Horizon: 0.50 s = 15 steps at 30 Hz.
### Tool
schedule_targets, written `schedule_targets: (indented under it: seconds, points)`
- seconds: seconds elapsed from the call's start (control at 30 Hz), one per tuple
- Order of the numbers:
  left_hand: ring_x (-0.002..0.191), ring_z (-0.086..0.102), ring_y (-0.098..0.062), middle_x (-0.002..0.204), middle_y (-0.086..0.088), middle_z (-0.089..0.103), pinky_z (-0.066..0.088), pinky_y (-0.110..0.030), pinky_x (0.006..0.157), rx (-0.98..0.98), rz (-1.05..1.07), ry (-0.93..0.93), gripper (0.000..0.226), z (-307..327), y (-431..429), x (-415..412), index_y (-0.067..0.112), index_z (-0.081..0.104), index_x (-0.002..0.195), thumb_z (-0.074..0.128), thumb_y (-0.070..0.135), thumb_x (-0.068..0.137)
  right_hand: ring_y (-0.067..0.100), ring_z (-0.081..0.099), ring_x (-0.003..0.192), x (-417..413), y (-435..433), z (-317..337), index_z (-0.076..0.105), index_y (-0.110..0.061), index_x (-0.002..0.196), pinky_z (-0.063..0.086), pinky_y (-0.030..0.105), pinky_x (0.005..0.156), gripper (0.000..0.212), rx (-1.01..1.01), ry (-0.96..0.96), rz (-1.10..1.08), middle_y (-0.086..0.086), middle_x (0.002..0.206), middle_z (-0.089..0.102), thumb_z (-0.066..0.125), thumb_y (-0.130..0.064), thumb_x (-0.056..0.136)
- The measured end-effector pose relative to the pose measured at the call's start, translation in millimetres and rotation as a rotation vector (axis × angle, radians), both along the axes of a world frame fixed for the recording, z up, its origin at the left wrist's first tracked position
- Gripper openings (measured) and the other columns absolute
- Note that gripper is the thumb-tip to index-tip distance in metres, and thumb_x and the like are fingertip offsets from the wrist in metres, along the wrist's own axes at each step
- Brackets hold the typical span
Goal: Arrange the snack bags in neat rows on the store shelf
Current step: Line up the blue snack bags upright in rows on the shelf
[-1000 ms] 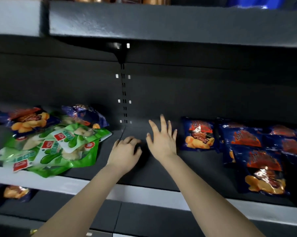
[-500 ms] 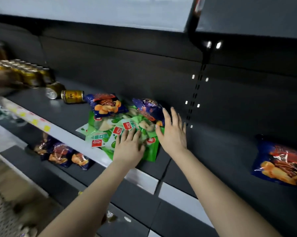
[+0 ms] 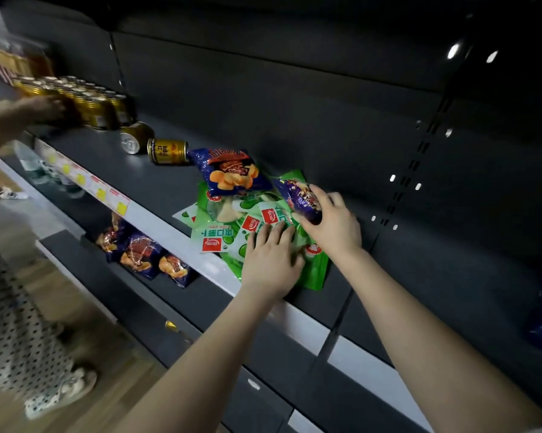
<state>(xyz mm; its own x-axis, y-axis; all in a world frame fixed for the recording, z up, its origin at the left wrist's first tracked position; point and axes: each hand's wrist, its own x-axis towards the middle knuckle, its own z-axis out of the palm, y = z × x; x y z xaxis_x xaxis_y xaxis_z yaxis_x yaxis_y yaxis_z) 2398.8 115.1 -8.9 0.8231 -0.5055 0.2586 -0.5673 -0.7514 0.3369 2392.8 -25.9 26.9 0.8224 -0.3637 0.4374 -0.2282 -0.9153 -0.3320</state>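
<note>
Presently left grip lies flat on green bags; right grip clasps purple bag.

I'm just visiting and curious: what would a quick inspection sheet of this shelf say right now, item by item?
Surface: dark grey metal shelf with a white front strip.
Job's things: green-and-white plastic snack bags in an untidy overlapping heap; blue crisp bag lying on their far edge; purple foil snack bag at the heap's right.
Clutter: two gold drink cans tipped on their sides beside upright gold cans.
Hands: left hand flat on the green bags; right hand grips the purple bag.
Cables: nothing seen.
Surroundings: another person's hand at the upright cans; dark blue snack bags on the lower shelf.
</note>
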Motion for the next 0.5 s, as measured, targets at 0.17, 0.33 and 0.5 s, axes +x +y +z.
schedule_targets:
  seconds: [0.17, 0.33, 0.5]
  points:
    - [0.145, 0.009, -0.023, 0.156, 0.003, 0.019, 0.001, -0.042, 0.117, -0.009, -0.005, -0.019, 0.059, -1.2, 0.1, 0.0, 0.025, 0.024, 0.146, 0.039, 0.043, 0.092, 0.03, 0.038, 0.134, -1.9, -9.4, -17.7, 0.037, -0.032, 0.143, 0.042, 0.042, 0.099, 0.063, 0.065, 0.028, 0.012, 0.005, 0.155, 0.023, 0.057, -0.053, 0.087]
    - [0.144, 0.011, -0.023, 0.155, 0.002, 0.021, 0.002, -0.042, 0.117, -0.004, 0.0, -0.029, 0.058, -2.0, 0.7, -0.7, 0.024, 0.026, 0.145, 0.039, 0.044, 0.092, 0.031, 0.022, 0.141, -13.0, -8.2, -21.6, 0.033, -0.036, 0.144, 0.035, 0.045, 0.108, 0.068, 0.023, 0.099, 0.038, 0.004, 0.156, 0.022, 0.065, -0.029, 0.084]
    - [0.144, 0.011, -0.023, 0.155, 0.003, 0.022, 0.003, -0.041, 0.118, -0.001, 0.007, -0.037, 0.058, -2.4, 1.3, -1.1, 0.024, 0.027, 0.144, 0.041, 0.044, 0.092, 0.028, 0.031, 0.137, -36.6, -3.8, -26.6, 0.033, -0.035, 0.144, 0.04, 0.039, 0.103, 0.072, 0.035, 0.095, 0.022, 0.001, 0.156, 0.023, 0.065, -0.016, 0.082]
